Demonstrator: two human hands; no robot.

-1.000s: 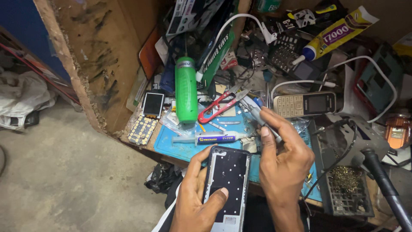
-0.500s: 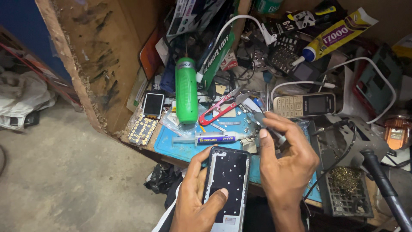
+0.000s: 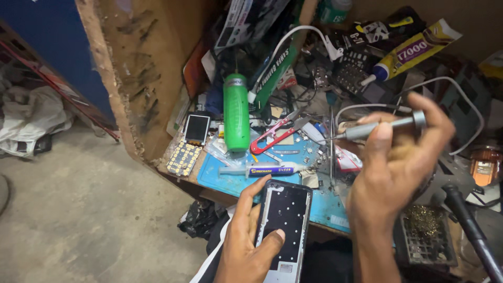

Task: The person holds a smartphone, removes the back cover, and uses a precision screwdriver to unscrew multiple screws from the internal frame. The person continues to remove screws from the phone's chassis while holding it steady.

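Note:
My left hand [image 3: 246,241] holds an opened smartphone [image 3: 285,222] with its dark inner frame facing up, thumb resting on it, just in front of the bench edge. My right hand [image 3: 395,167] is raised above the bench and grips a grey metal screwdriver [image 3: 374,127] nearly level, its thin tip pointing left. Below lies a blue work mat [image 3: 230,175] with a syringe-like tube [image 3: 267,169] and red-handled snips [image 3: 272,137].
A green bottle [image 3: 236,112] lies on the bench beside a small keypad phone [image 3: 189,144]. Cables, a glue tube [image 3: 414,50], a brass-wool tip cleaner [image 3: 424,230] and a soldering iron handle [image 3: 469,230] crowd the right. A rough wooden panel [image 3: 146,68] stands left, concrete floor below.
My right hand has lifted up and to the right with the screwdriver, turning it from steeply tilted to nearly level. My left hand keeps the smartphone still.

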